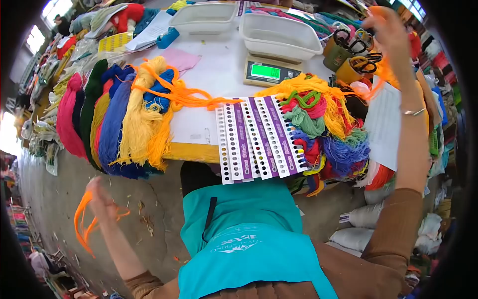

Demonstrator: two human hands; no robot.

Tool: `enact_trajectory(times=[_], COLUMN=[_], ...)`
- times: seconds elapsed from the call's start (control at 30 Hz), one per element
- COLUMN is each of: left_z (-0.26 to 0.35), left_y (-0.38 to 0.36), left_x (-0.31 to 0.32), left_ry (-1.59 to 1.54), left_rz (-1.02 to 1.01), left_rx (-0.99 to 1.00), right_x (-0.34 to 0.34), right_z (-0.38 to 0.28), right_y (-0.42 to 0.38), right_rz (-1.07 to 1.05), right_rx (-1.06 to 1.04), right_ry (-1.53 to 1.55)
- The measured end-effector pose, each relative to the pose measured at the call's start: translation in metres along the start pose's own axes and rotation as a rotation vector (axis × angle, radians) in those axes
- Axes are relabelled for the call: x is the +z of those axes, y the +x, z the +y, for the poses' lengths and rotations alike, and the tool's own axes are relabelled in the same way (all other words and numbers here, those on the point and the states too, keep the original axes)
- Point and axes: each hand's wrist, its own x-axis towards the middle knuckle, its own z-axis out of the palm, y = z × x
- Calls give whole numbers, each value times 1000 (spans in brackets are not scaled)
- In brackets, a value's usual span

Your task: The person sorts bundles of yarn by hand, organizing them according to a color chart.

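Note:
My left hand [102, 200] is low on the left, beyond the table edge, closed on a loose loop of orange embroidery thread [82, 219]. My right hand [391, 32], slightly blurred, is raised at the upper right with orange thread [384, 72] in its fingers, trailing down below it. Overlapping white and purple punched thread cards [256, 137], printed "Cross Stitch", lie at the table's front edge. An orange strand bundle [191, 94] stretches across the table to the cards' top. Coloured skeins [117, 119] hang over the edge at left.
A scale [271, 71] with a green display has a white plastic tub [280, 37] on it. Another tub [204, 19] stands behind. Scissors [366, 64] sit in containers at right. Mixed thread bundles [323, 114] drape over the front edge. A paper sheet [386, 127] hangs at right.

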Motion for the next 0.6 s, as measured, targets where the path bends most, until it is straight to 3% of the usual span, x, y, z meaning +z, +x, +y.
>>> enact_trajectory(times=[0.03, 0.07, 0.1, 0.2, 0.27, 0.4, 0.57, 0.6], left_z=[-8, -13, -14, -20, -22, -23, -42, -46], left_y=[-14, -29, -52, -99, -118, -134, -126, -125], left_x=[33, 64, 98, 190, 240, 310, 334, 338], left_ry=[-197, -391, -506, -683, -537, -72, -52, -25], left_rz=[-277, -555, -683, -1042, -1129, -1230, -1271, -1216], left_rx=[-107, -215, -317, -467, -567, -444, -513, -493], right_x=[41, 73, 105, 163, 186, 200, 201, 206], right_z=[-26, -22, -18, -32, -36, -38, -31, -26], right_y=[-26, -48, -69, -122, -140, -153, -157, -161], right_rz=[-204, -313, -425, -774, -856, -893, -842, -746], right_rx=[-88, -94, -85, 294, 290, 388, 506, 444], right_ry=[-47, 104, 254, 498, 562, 752, 805, 755])
